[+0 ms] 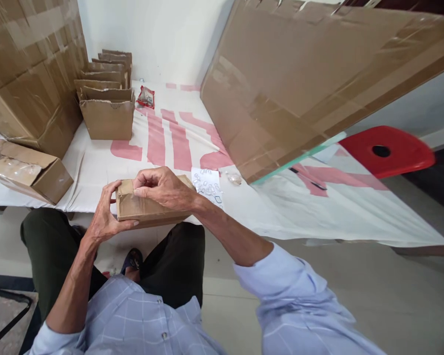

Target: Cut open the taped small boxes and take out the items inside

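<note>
1. Closest to the camera I'm watching through are the pale checked shirt (133,310) and the dark trousers (181,261), with a shoe (133,259) on the floor (229,301) between the knees.
2. The left hand (104,217) is grasping the box (148,213) at its left end, thumb along the near side and fingers around the corner.
3. The right hand (170,190) lies over the box's top, fingers curled, thumb and forefinger together near the left end; I cannot tell whether they pinch tape or a flap.
4. The box is closed, brown and long, held at the near edge of the counter (251,217) and jutting out past it. I can't make out how much of it the counter bears.
5. Left of it, by the counter's near left corner, I have a taped carton (33,172) lying slantwise.
6. Just beyond the box's right end is a sheet of paper (205,181) with drawn shapes, and right of that a small clear bag (234,178).
7. Farther in, toward the far left corner, open-topped boxes (107,118) stand in a row, with a red packet (145,96) just right of them.
8. Large taped cartons (25,64) rise at the left; a big cardboard panel (299,88) leans across the right side.
9. Past the counter's right edge I see a red stool (403,153); a white wall (155,39) closes the back.
</note>
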`<action>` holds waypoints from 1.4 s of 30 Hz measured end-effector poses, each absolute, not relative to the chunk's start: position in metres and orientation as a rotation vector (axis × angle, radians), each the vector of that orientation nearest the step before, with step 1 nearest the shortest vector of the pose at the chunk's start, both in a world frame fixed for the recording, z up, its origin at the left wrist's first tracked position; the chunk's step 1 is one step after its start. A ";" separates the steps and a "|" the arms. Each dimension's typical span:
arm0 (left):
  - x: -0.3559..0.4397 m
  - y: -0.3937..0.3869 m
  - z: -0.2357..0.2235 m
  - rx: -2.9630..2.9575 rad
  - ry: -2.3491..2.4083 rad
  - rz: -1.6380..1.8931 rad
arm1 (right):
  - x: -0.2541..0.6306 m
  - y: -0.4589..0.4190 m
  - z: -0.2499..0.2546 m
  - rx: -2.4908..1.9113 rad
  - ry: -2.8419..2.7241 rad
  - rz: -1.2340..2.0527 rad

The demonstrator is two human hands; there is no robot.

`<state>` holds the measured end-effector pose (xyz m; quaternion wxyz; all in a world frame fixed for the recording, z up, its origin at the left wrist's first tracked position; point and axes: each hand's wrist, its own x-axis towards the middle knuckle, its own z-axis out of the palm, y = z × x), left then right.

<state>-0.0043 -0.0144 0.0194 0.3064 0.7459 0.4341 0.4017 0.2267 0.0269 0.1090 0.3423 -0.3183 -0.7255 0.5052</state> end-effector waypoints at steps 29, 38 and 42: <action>-0.059 0.035 0.021 1.901 1.342 1.233 | 0.418 0.063 0.064 -1.273 -1.404 0.669; -0.050 0.034 0.030 1.857 1.398 1.258 | 0.491 0.106 0.003 -1.785 -1.331 0.337; -0.048 0.032 0.033 1.864 1.396 1.266 | 0.504 0.114 -0.015 -1.895 -1.352 0.247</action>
